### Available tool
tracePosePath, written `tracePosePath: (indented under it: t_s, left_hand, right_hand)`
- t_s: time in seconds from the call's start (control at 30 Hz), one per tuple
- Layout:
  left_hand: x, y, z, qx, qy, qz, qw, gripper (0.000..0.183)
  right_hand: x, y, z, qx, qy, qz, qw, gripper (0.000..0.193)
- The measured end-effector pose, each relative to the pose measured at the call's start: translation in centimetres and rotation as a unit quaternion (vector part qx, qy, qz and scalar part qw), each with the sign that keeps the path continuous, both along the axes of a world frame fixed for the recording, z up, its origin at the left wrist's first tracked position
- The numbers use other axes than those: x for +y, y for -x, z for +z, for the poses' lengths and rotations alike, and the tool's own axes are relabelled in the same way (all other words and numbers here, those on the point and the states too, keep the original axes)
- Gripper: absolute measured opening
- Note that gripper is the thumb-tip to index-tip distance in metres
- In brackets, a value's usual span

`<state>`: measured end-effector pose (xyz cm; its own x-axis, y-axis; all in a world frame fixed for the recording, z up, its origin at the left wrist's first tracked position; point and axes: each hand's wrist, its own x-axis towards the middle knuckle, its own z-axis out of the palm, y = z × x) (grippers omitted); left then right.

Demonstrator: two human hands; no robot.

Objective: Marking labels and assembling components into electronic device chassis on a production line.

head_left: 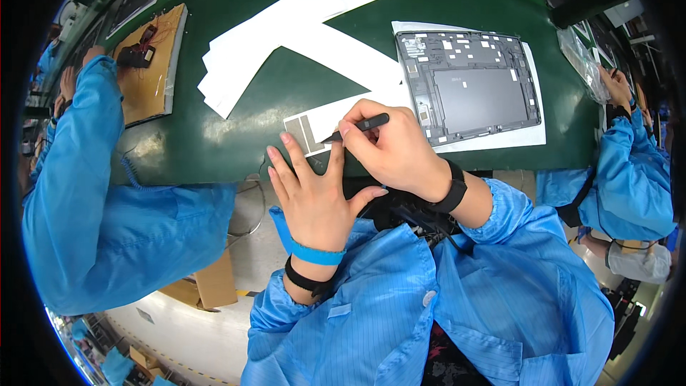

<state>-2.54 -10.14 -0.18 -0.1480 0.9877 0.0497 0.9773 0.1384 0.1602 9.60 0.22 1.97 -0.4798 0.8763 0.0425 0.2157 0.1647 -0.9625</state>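
Black tweezers (371, 122) are pinched in my right hand (389, 146), their pointed tip down at the grey adhesive pieces (306, 135) on a white backing sheet (341, 112). Beside that tip, my left hand (312, 196) is spread out, its fingertips at the sheet's near edge and the table edge. A blue band and a black strap circle my left wrist. Just beyond my right hand lies a black tablet housing (475, 86) with its inside facing up, resting on white sheeting (532, 136). Small white and metallic pieces dot its far and left borders.
Overlapping white sheets (257, 46) spread over the green table (179, 146). At left, a co-worker's sleeve (68, 164) reaches a brown board (153, 75) bearing a black device with wires. To the right, another person's hand (616, 89) is near a clear plastic bag (582, 64).
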Motion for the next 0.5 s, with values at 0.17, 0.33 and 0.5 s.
tracePosePath:
  t_s: [0.17,0.33,0.5]
  left_hand:
    - [-0.1,0.1,-0.2,-0.002,0.004,0.000,1.000,0.093]
    - [0.0,-0.1,-0.2,0.010,0.002,-0.005,1.000,0.092]
    - [1.0,-1.0,0.5,-0.004,0.006,-0.012,1.000,0.085]
  right_hand:
    - [-0.5,0.2,0.4,-0.024,-0.024,-0.002,0.999,0.015]
    - [-0.8,0.2,-0.2,-0.045,-0.050,0.009,0.998,0.015]
    - [1.2,-4.8,1.7,0.214,0.052,-0.153,0.963,0.023]
